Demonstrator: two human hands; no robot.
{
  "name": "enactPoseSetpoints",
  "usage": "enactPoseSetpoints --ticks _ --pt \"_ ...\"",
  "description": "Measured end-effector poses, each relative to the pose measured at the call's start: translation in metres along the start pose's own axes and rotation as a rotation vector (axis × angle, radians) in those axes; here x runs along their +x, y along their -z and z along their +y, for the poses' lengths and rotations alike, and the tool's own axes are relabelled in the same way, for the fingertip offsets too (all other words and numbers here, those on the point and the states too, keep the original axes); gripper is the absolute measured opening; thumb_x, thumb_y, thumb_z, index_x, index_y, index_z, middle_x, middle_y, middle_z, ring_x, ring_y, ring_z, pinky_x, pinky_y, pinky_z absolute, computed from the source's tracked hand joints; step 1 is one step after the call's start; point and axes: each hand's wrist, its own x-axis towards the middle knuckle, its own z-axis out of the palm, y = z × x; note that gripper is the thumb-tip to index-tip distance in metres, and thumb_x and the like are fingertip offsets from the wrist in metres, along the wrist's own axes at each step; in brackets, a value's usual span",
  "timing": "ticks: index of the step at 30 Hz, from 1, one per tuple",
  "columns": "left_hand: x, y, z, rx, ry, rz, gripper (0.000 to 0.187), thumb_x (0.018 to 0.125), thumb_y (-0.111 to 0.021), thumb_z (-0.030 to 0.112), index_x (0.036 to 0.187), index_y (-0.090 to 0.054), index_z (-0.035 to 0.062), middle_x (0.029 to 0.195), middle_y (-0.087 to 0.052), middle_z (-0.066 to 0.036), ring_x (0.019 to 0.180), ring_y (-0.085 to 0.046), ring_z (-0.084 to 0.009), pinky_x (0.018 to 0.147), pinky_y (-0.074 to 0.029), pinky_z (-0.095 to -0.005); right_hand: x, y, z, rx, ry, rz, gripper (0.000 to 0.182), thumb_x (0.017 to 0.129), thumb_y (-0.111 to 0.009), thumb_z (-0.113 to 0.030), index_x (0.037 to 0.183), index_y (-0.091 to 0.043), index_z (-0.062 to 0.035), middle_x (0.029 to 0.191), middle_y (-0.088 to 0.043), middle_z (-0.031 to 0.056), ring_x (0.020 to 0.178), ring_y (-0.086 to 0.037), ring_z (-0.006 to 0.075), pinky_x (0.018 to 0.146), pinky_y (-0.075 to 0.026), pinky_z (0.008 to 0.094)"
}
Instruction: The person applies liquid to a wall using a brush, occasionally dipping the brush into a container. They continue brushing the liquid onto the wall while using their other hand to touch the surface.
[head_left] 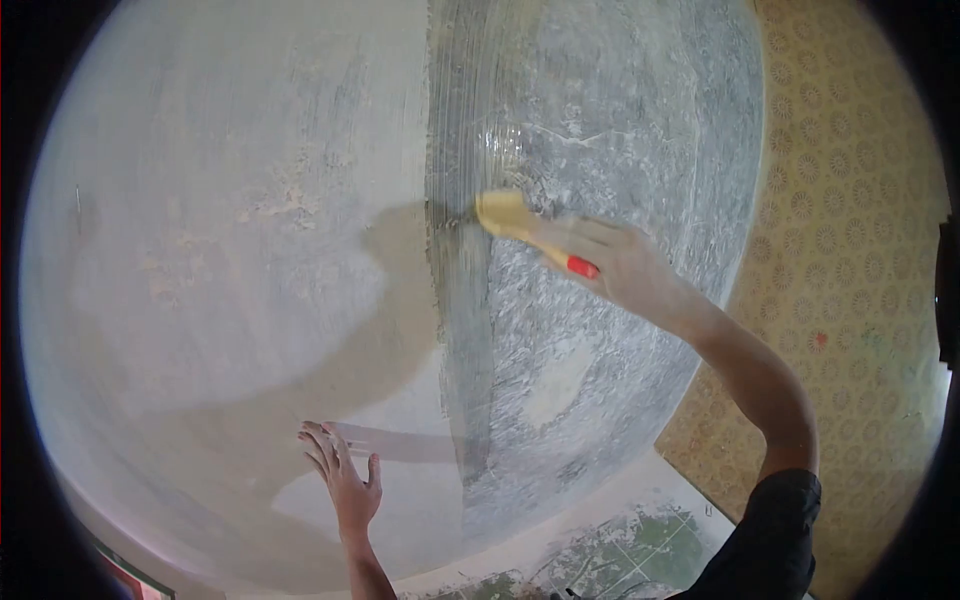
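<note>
My right hand (630, 268) is closed around the handle of a paintbrush (503, 213) with a yellowish head and a red part at the end of its handle. The brush head is at the wall (590, 100), beside a dark wet-looking vertical strip (460, 290) with brush streaks in it. Lower down, my left hand (345, 485) is raised in front of the pale left part of the wall, its fingers spread and nothing in it. Slight motion blur softens the right hand.
Right of the strip the surface is grey and rough, with shiny patches. A yellow patterned wall (830, 250) meets it at the right corner. Below, a green tiled floor (650, 550) is spattered with whitish flakes. My shadow (380, 330) falls across the pale area.
</note>
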Motion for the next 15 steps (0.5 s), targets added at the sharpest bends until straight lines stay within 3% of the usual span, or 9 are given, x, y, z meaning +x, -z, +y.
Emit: enactPoseSetpoints --ticks 3,5,8,9,10,12,13,15 --pt "-0.002 -0.005 -0.001 -0.016 -0.003 0.008 0.096 0.092 -0.07 0.02 0.164 -0.01 0.0024 0.169 0.001 -0.029 0.156 0.004 -0.0495 0.122 -0.006 -0.0658 0.003 0.021 -0.005 0.247 0.006 -0.202 0.029 0.102 -0.063 -0.023 0.13 -0.067 -0.0151 0.098 -0.073 0.0086 0.076 -0.068 0.0136 0.064 -0.057 0.0263" --pt "-0.004 -0.005 -0.001 -0.031 -0.036 0.041 0.097 0.091 -0.071 0.018 0.164 -0.01 0.0015 0.17 0.002 -0.028 0.156 0.004 -0.0484 0.122 -0.004 -0.0661 0.034 0.047 0.011 0.459 -0.344 -0.356 0.025 0.103 -0.061 -0.024 0.121 -0.074 -0.0135 0.087 -0.075 0.0076 0.062 -0.062 0.0111 0.058 -0.051 0.0246" --pt "-0.001 -0.006 0.004 -0.022 0.021 0.034 0.096 0.092 -0.07 0.021 0.164 -0.01 0.0009 0.17 0.002 -0.028 0.156 0.003 -0.0489 0.122 -0.005 -0.0666 0.1 0.088 0.056 0.183 -0.235 -0.099 0.024 0.1 -0.064 -0.026 0.114 -0.078 -0.0128 0.078 -0.073 0.0046 0.055 -0.056 0.01 0.055 -0.047 0.026" --pt "-0.002 -0.008 0.003 -0.001 0.013 0.044 0.096 0.092 -0.07 0.023 0.164 -0.01 0.0015 0.169 0.002 -0.029 0.156 0.004 -0.0494 0.122 -0.005 -0.0667 0.127 0.1 0.085 0.011 -0.136 0.126 0.026 0.099 -0.065 -0.03 0.114 -0.077 -0.0119 0.081 -0.072 0.0055 0.059 -0.06 0.012 0.057 -0.049 0.0286" --pt "-0.002 -0.009 0.003 0.022 0.003 0.056 0.096 0.093 -0.07 0.025 0.164 -0.01 0.002 0.169 0.002 -0.029 0.156 0.005 -0.0498 0.122 -0.005 -0.0668 0.161 0.099 0.134 -0.088 0.205 0.541 0.023 0.1 -0.067 -0.028 0.112 -0.076 -0.0101 0.077 -0.072 0.0046 0.056 -0.057 0.0112 0.052 -0.046 0.0264" --pt "-0.001 -0.008 0.005 0.035 0.009 0.051 0.096 0.093 -0.069 0.025 0.164 -0.01 0.0012 0.169 0.002 -0.029 0.156 0.005 -0.0498 0.122 -0.005 -0.0663 0.191 0.156 0.131 0.027 -0.272 0.465 0.024 0.097 -0.069 -0.024 0.1 -0.074 -0.0015 0.084 -0.074 0.0136 0.082 -0.071 0.0262 0.074 -0.052 0.0406" --pt "-0.002 -0.007 0.006 0.051 0.021 0.034 0.096 0.093 -0.069 0.025 0.163 -0.01 0.0003 0.169 0.003 -0.029 0.156 0.005 -0.0498 0.123 -0.005 -0.0658 0.21 0.156 0.151 0.025 -0.268 0.469 0.024 0.097 -0.069 -0.024 0.1 -0.074 -0.0015 0.084 -0.074 0.0136 0.082 -0.071 0.0262 0.074 -0.052 0.0406" --pt "-0.001 -0.008 0.004 0.059 0.016 0.039 0.095 0.093 -0.069 0.025 0.163 -0.01 -0.0003 0.169 0.002 -0.029 0.156 0.005 -0.0496 0.123 -0.004 -0.0654 0.242 0.15 0.182 0.026 -0.225 1.119 0.025 0.096 -0.066 -0.024 0.09 -0.072 -0.0005 0.069 -0.069 0.0087 0.067 -0.065 0.0206 0.064 -0.048 0.0419"
